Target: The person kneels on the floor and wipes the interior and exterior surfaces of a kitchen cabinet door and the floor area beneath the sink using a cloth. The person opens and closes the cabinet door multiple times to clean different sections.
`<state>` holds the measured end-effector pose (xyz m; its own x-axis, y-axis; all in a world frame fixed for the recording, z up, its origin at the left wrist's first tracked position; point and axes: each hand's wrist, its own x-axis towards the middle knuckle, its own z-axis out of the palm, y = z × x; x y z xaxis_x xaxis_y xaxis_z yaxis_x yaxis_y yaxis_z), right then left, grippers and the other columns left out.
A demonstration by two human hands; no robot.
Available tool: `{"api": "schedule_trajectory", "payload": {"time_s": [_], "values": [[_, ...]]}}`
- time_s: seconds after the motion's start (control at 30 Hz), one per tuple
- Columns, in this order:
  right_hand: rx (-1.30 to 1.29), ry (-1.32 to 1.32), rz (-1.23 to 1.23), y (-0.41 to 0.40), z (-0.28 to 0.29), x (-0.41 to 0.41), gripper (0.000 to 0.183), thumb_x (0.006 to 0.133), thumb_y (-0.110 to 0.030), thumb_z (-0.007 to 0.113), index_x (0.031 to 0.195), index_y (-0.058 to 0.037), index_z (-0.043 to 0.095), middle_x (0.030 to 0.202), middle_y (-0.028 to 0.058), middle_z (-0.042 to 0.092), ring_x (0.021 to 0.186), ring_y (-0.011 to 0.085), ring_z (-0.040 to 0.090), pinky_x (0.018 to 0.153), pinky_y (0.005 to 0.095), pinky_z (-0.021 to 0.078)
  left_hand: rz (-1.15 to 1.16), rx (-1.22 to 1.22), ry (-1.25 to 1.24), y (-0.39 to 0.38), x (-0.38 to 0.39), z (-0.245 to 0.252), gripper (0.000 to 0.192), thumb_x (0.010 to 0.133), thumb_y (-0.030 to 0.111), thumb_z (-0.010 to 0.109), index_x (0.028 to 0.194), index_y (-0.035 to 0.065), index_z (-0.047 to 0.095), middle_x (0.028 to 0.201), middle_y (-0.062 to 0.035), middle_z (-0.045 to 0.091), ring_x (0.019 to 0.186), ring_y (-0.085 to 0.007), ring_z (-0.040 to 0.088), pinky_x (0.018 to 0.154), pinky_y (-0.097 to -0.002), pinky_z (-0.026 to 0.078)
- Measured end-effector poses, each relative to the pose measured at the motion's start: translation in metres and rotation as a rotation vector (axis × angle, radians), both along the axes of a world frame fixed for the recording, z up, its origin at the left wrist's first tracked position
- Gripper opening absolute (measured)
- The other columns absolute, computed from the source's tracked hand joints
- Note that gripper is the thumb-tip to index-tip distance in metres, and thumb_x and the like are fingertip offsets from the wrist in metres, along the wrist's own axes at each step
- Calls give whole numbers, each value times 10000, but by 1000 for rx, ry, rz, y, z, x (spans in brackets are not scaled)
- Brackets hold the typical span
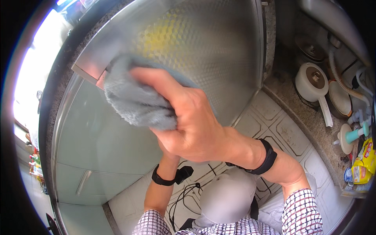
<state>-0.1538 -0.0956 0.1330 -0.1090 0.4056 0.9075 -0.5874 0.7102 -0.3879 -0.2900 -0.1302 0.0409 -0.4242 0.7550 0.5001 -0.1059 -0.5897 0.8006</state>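
Note:
My right hand (191, 120) grips a fluffy grey cloth (138, 100), bunched between thumb and fingers. The cloth is at the edge of an open cabinet door with a dimpled metal face (229, 64); I cannot tell how firmly it presses there. Behind the right hand, most of my left hand (168, 152) is hidden, so its fingers and anything in them do not show. Black bands circle both wrists. Left of the door edge runs the pale green glass-like front (111, 117) of the cabinets.
Inside the cabinet at right, a white lidded saucepan (308, 79), a pan (340, 97), a ribbed drain hose (337, 67) and a yellow package (364, 164) sit on a stone ledge (288, 102). A black cable (179, 196) lies on the tiled floor (264, 108). Above the fronts runs a dark countertop edge (48, 117).

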Motion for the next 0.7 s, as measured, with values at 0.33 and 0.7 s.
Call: {"api": "schedule_trajectory", "payload": {"time_s": [0.33, 0.7], "values": [[-358, -450, 18, 8, -166, 10, 459, 739, -46, 680, 1183, -72, 565, 988, 163, 683, 897, 343, 684, 789, 358, 523, 49, 43, 49, -4, -3, 9, 617, 1053, 503, 275, 1495, 72, 270, 1503, -50, 362, 1357, -200, 357, 1143, -387, 274], [-413, -915, -75, 23, -369, 8, 432, 759, -4, 583, 1174, -121, 599, 1019, 142, 679, 892, 342, 648, 753, 407, 512, 314, -36, -39, 4, 27, 20, 836, 991, 641, 307, 1543, 42, 118, 1599, -84, 172, 1440, -240, 203, 1198, -409, 153]]}}
